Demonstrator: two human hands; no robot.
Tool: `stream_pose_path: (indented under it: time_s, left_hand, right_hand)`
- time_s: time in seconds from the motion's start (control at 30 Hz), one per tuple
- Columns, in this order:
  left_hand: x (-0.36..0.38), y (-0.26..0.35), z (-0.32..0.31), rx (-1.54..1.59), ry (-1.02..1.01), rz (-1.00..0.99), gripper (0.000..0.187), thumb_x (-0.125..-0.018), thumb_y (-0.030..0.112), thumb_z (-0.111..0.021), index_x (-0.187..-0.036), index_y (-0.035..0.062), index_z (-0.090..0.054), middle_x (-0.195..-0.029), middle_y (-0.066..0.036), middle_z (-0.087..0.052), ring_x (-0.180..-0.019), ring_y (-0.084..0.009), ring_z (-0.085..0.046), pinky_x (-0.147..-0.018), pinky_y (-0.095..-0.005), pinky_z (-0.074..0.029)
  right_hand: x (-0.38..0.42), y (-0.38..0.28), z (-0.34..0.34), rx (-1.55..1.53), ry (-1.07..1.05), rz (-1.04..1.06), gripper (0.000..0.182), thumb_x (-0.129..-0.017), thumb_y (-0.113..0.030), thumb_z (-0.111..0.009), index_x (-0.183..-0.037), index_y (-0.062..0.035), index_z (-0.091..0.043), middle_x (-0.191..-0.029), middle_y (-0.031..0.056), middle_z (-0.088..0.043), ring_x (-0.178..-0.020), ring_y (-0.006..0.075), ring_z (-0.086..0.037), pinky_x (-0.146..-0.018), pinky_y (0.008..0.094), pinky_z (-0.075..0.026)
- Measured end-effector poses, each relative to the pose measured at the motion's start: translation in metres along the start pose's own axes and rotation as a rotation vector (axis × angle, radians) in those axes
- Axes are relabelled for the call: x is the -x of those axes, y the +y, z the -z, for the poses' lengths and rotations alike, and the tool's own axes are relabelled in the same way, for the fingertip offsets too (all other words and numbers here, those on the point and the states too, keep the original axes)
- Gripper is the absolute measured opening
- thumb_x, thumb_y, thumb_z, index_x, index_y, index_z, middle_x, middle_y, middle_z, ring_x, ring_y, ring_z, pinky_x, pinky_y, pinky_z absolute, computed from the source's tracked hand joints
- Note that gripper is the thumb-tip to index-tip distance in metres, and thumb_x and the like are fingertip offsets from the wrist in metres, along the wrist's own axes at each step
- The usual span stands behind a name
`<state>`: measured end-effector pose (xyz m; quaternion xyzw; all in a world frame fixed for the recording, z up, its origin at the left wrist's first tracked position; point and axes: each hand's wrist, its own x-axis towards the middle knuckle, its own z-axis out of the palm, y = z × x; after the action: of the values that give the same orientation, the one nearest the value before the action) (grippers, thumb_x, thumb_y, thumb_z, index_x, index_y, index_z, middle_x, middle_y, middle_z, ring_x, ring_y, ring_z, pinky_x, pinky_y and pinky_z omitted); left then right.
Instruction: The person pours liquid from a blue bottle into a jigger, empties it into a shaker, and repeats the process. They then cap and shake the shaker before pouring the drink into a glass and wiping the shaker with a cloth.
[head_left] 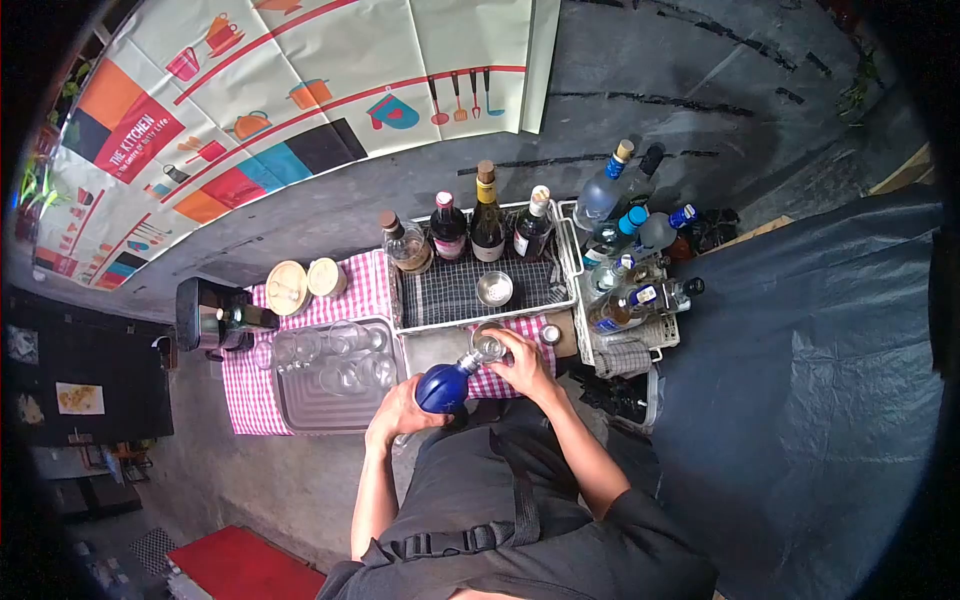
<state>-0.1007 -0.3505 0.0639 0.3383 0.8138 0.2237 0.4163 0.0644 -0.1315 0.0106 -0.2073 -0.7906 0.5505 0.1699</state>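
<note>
My left hand (402, 412) is wrapped round a dark blue bottle (441, 389). The bottle is tilted, its silvery neck pointing up and right to the mouth of a small clear glass (488, 346). That glass sits in the fingers of my right hand (522, 365), above the checked cloth. Whether liquid is flowing between them is too small to make out. Just beyond the glass, a small metal bowl (494, 289) rests on the dark mat of a white rack. A little white-topped container (550, 334) stands to the right of my right hand.
Several bottles, among them a wine bottle (487, 225), line the rack's back. More bottles crowd a white basket (632, 345) at right. Upturned glasses lie on a grey tray (290, 408) at left. Behind it are wooden-lidded jars (288, 287) and a black machine (205, 312).
</note>
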Motion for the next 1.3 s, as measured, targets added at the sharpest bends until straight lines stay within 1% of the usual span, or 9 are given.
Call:
stream_pose_path:
  time_s: [0.17, 0.3, 0.47, 0.6, 0.67, 1.0, 1.07, 1.23, 1.3]
  left_hand:
    - [0.002, 0.007, 0.007, -0.042, -0.072, 0.046, 0.087, -0.056, 0.043, -0.093, -0.127, 0.0018, -0.065, -0.117, -0.022, -0.074, -0.110, -0.0355, -0.072, -0.097, -0.0434, -0.056]
    - [0.000, 0.002, 0.006, -0.025, -0.066, 0.026, 0.086, -0.056, 0.044, -0.093, -0.126, 0.0006, -0.066, -0.116, -0.022, -0.074, -0.109, -0.0361, -0.072, -0.096, -0.0435, -0.056]
    - [0.000, 0.002, 0.006, -0.078, -0.041, 0.017, 0.079, -0.057, 0.040, -0.093, -0.122, 0.0005, -0.069, -0.109, -0.021, -0.076, -0.102, -0.0332, -0.075, -0.092, -0.0418, -0.058]
    - [0.000, 0.003, 0.007, -0.069, -0.054, 0.038, 0.079, -0.057, 0.040, -0.093, -0.121, 0.0005, -0.069, -0.109, -0.022, -0.076, -0.101, -0.0338, -0.075, -0.092, -0.0420, -0.058]
    - [-0.001, 0.002, 0.007, -0.081, -0.065, 0.038, 0.081, -0.057, 0.044, -0.093, -0.120, -0.0009, -0.069, -0.109, -0.024, -0.075, -0.103, -0.0372, -0.074, -0.093, -0.0443, -0.057]
    - [-0.002, 0.003, 0.010, -0.082, -0.105, 0.072, 0.081, -0.056, 0.043, -0.093, -0.120, -0.0016, -0.070, -0.109, -0.025, -0.075, -0.104, -0.0364, -0.074, -0.094, -0.0438, -0.057]
    - [-0.002, 0.003, 0.009, -0.049, -0.080, 0.050, 0.080, -0.055, 0.039, -0.093, -0.122, 0.0007, -0.070, -0.107, -0.022, -0.076, -0.101, -0.0342, -0.075, -0.092, -0.0418, -0.058]
    - [-0.002, 0.002, 0.006, -0.070, -0.077, 0.047, 0.081, -0.055, 0.043, -0.093, -0.120, -0.0002, -0.069, -0.109, -0.024, -0.075, -0.104, -0.0367, -0.074, -0.094, -0.0441, -0.057]
    - [-0.002, 0.002, 0.006, -0.071, -0.079, 0.055, 0.083, -0.055, 0.043, -0.093, -0.121, 0.0004, -0.069, -0.110, -0.024, -0.075, -0.104, -0.0368, -0.074, -0.094, -0.0443, -0.057]
  right_hand:
    - [0.001, 0.004, -0.001, 0.009, -0.008, 0.030, 0.056, -0.076, 0.006, -0.075, -0.131, -0.0029, -0.065, -0.130, 0.0172, -0.069, -0.121, 0.0346, -0.067, -0.103, 0.0398, -0.055]
    - [0.001, 0.006, -0.002, 0.018, -0.008, 0.038, 0.055, -0.076, 0.007, -0.074, -0.129, -0.0031, -0.066, -0.129, 0.0171, -0.069, -0.121, 0.0344, -0.067, -0.102, 0.0396, -0.055]
    - [0.001, 0.005, -0.001, 0.018, -0.017, 0.034, 0.055, -0.076, 0.007, -0.073, -0.129, -0.0029, -0.066, -0.129, 0.0169, -0.069, -0.121, 0.0338, -0.067, -0.102, 0.0397, -0.055]
    - [0.001, 0.003, 0.001, 0.008, -0.029, 0.046, 0.055, -0.076, 0.008, -0.073, -0.130, -0.0018, -0.066, -0.129, 0.0169, -0.069, -0.121, 0.0329, -0.068, -0.102, 0.0389, -0.055]
    - [0.002, 0.006, -0.001, 0.004, -0.030, 0.043, 0.054, -0.076, 0.008, -0.072, -0.129, -0.0013, -0.066, -0.129, 0.0168, -0.069, -0.121, 0.0326, -0.068, -0.102, 0.0385, -0.055]
    - [0.002, 0.003, -0.001, 0.011, -0.040, 0.020, 0.053, -0.077, 0.008, -0.073, -0.129, -0.0025, -0.066, -0.129, 0.0167, -0.069, -0.121, 0.0330, -0.067, -0.103, 0.0385, -0.054]
    - [0.002, 0.006, -0.001, 0.010, -0.037, 0.025, 0.054, -0.077, 0.007, -0.074, -0.129, -0.0024, -0.066, -0.129, 0.0169, -0.069, -0.121, 0.0331, -0.067, -0.103, 0.0386, -0.054]
    - [0.003, 0.010, -0.003, -0.003, -0.033, 0.011, 0.056, -0.076, 0.006, -0.075, -0.130, -0.0022, -0.065, -0.129, 0.0175, -0.069, -0.122, 0.0343, -0.067, -0.104, 0.0392, -0.054]
    - [0.004, 0.016, -0.006, -0.017, -0.012, 0.024, 0.056, -0.077, 0.007, -0.075, -0.131, -0.0022, -0.064, -0.129, 0.0158, -0.070, -0.119, 0.0294, -0.069, -0.102, 0.0378, -0.055]
